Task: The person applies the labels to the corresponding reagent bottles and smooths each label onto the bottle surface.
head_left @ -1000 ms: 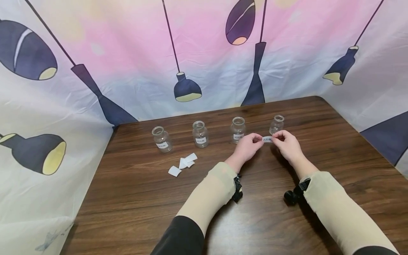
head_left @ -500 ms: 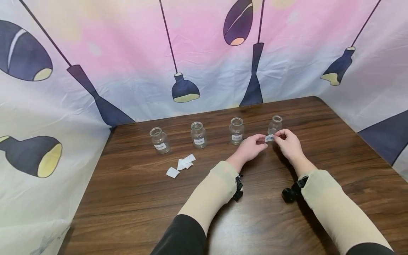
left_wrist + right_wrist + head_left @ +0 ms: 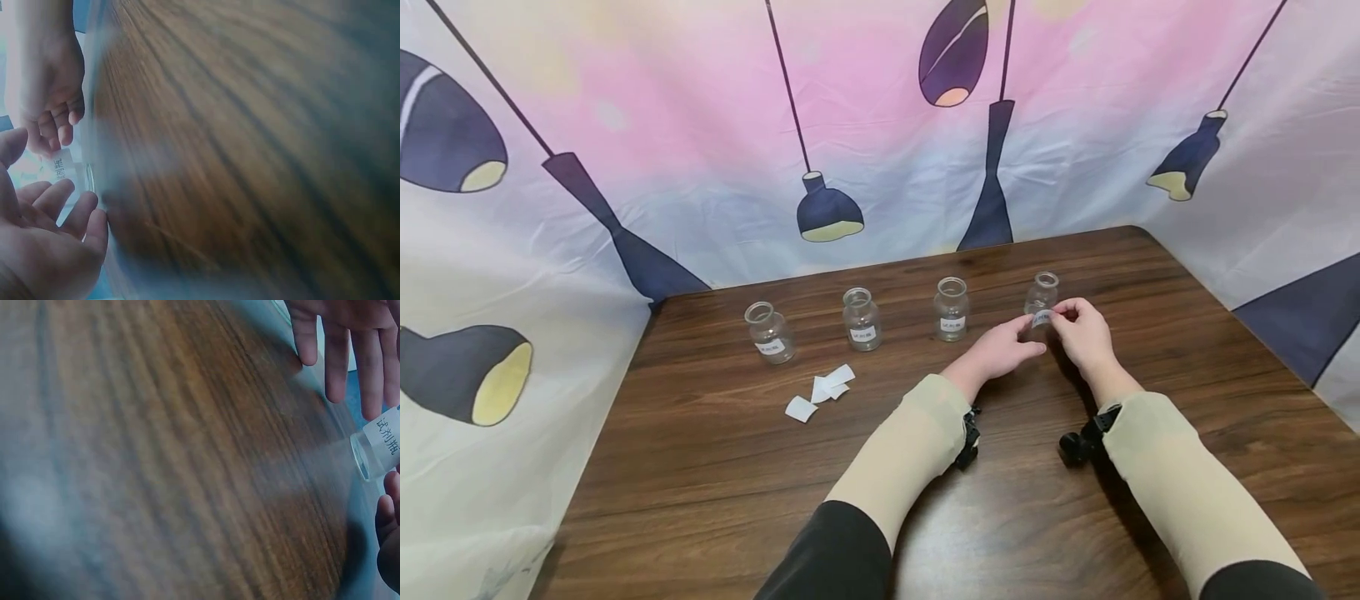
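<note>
At the far right of the head view stands a small clear glass jar (image 3: 1041, 292) with an open mouth. A white paper label (image 3: 1042, 318) with dark printed characters lies across its lower front; the right wrist view shows the label (image 3: 384, 439) close up, just above the jar's base (image 3: 361, 456). My right hand (image 3: 1086, 340) pinches the label's right end. My left hand (image 3: 1000, 346) has its fingertips at the label's left end, thumb apart from the fingers. In the left wrist view, the fingers of that left hand (image 3: 62, 231) are loosely extended.
Three more glass jars stand in a row to the left, each labelled: a near one (image 3: 952, 312), a middle one (image 3: 861, 321) and a leftmost one (image 3: 770, 335). Several white paper pieces (image 3: 801, 408) lie in front of them on the wooden table (image 3: 715, 500). A printed cloth (image 3: 722, 125) hangs behind.
Both hands have carried the label slightly away from me to the jar's front. My left fingers have straightened and the thumb has come off the label.
</note>
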`<state>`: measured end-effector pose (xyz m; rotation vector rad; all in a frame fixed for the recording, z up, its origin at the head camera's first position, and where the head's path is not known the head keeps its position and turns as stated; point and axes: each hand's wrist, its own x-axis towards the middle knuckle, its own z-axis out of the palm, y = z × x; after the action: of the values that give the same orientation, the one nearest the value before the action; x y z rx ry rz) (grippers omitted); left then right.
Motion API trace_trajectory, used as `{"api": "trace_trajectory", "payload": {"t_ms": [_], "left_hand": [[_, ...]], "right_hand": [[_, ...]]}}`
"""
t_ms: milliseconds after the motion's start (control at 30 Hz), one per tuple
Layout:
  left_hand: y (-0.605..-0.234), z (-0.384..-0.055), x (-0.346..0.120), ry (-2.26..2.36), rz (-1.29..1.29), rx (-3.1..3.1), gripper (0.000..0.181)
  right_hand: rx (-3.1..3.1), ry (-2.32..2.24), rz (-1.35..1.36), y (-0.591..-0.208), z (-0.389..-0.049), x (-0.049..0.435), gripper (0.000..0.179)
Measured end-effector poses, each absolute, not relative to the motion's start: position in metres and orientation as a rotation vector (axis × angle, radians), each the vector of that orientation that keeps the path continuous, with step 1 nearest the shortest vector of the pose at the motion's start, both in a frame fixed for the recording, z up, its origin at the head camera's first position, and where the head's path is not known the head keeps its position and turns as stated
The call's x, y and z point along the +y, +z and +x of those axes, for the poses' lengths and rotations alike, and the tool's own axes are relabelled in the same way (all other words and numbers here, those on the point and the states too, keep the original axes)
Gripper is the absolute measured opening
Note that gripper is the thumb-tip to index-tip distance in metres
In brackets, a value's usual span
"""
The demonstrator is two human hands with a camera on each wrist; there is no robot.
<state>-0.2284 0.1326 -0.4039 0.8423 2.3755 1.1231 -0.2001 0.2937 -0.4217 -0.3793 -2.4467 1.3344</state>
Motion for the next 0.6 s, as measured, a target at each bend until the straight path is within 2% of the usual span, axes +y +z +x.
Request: {"api": "trace_trajectory", "payload": {"t_ms": [600], "left_hand": [[-0.4,-0.231,0.143,1.088,0.827,2.376,0.065]], "right_hand": [[-2.374,1.375,-0.48,-0.424,-0.211,0.301,0.025]]}}
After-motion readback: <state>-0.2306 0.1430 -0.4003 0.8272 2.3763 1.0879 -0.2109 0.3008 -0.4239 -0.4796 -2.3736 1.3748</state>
